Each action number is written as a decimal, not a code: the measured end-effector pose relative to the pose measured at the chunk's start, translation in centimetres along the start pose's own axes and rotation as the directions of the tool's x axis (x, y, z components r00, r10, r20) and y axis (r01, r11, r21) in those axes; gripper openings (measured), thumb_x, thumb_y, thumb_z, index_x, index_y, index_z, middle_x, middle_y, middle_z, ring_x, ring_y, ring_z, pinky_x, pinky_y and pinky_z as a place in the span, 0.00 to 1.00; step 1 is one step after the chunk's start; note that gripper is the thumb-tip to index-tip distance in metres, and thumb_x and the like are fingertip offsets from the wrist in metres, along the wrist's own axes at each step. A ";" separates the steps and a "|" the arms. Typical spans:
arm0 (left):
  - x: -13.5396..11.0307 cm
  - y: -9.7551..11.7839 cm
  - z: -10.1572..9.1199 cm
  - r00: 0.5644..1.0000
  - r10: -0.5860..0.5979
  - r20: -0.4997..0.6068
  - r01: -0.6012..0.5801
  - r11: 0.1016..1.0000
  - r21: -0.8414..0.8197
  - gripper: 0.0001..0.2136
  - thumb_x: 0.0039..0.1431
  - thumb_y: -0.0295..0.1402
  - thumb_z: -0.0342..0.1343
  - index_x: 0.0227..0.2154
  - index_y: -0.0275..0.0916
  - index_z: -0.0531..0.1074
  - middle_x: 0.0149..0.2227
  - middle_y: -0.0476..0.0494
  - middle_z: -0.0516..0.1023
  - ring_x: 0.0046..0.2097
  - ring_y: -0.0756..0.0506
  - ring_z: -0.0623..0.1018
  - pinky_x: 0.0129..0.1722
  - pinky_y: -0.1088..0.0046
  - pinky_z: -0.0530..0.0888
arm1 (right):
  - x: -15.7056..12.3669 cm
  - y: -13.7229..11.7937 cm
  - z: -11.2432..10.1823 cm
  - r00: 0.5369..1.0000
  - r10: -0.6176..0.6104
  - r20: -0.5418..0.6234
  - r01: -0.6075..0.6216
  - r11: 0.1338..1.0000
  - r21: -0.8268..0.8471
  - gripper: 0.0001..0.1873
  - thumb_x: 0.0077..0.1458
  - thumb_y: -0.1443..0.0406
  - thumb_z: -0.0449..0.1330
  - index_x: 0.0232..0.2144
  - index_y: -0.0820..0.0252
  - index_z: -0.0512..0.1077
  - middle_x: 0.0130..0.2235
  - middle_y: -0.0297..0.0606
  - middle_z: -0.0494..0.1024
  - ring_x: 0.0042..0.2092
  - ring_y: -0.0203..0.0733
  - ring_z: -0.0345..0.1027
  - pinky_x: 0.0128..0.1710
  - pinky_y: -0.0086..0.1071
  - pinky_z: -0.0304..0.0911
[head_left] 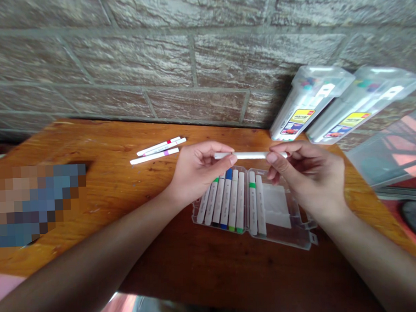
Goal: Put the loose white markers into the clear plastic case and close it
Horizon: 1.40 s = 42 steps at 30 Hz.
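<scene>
Left hand (195, 170) and right hand (305, 174) each pinch one end of a white marker (249, 155), level above the open case (283, 217) near the desk (109, 188) back edge.

Both hands are holding one white marker (250, 155) level above the open clear case (294, 237), left hand (198, 170) pinching one end and right hand (307, 174) pinching the other. More markers (230, 198) are lying in a row inside the case. Three loose pens (157, 150) are sitting further back on the wooden tabletop (107, 146), and two closed marker boxes (336, 102) are leaning against the brick wall (155, 52).
</scene>
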State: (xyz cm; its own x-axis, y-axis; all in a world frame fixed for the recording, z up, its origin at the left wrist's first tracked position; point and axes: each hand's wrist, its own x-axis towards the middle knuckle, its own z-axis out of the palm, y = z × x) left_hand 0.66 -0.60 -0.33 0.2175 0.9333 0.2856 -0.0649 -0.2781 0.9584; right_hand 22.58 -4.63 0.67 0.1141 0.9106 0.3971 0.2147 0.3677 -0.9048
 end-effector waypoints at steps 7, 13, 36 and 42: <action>-0.1 -0.3 0.1 0.997 0.080 0.007 -0.080 0.997 0.017 0.10 0.53 0.35 0.74 0.36 0.35 0.83 0.30 0.46 0.85 0.27 0.51 0.79 0.27 0.78 0.72 | 0.0 0.0 0.0 1.000 0.017 -0.016 -0.017 1.000 -0.016 0.14 0.53 0.59 0.77 0.38 0.58 0.82 0.24 0.33 0.81 0.22 0.36 0.76 0.22 0.27 0.75; -0.2 -0.1 0.1 0.998 0.068 0.019 -0.068 0.997 0.036 0.14 0.52 0.40 0.75 0.36 0.35 0.83 0.30 0.45 0.85 0.28 0.50 0.79 0.27 0.77 0.73 | 0.1 -0.1 0.0 0.999 0.050 -0.020 -0.050 0.998 -0.023 0.15 0.53 0.58 0.78 0.38 0.57 0.82 0.25 0.33 0.82 0.23 0.36 0.76 0.23 0.27 0.76; -0.8 -0.2 0.0 0.996 0.025 0.091 -0.031 0.997 0.067 0.09 0.59 0.36 0.69 0.38 0.36 0.84 0.32 0.44 0.85 0.30 0.50 0.80 0.29 0.77 0.75 | -0.2 0.8 0.0 0.998 -0.045 0.039 0.049 0.993 -0.105 0.13 0.51 0.57 0.78 0.34 0.56 0.83 0.32 0.37 0.85 0.28 0.39 0.77 0.26 0.31 0.75; -1.1 -0.6 0.3 0.987 0.080 0.141 -0.098 0.988 0.120 0.08 0.62 0.36 0.68 0.39 0.37 0.83 0.37 0.43 0.87 0.37 0.47 0.83 0.35 0.76 0.78 | -0.5 0.8 0.0 0.988 -0.107 0.112 0.129 0.969 -0.212 0.09 0.53 0.60 0.77 0.31 0.56 0.82 0.30 0.35 0.85 0.28 0.39 0.77 0.28 0.31 0.73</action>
State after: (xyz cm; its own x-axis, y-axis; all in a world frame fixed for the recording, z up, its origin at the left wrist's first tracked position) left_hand 0.70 -1.57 -1.21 0.3470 0.8665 0.3588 0.0315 -0.3931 0.9190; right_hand 22.73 -4.82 -0.29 -0.0185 0.8816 0.4717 0.4286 0.4332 -0.7929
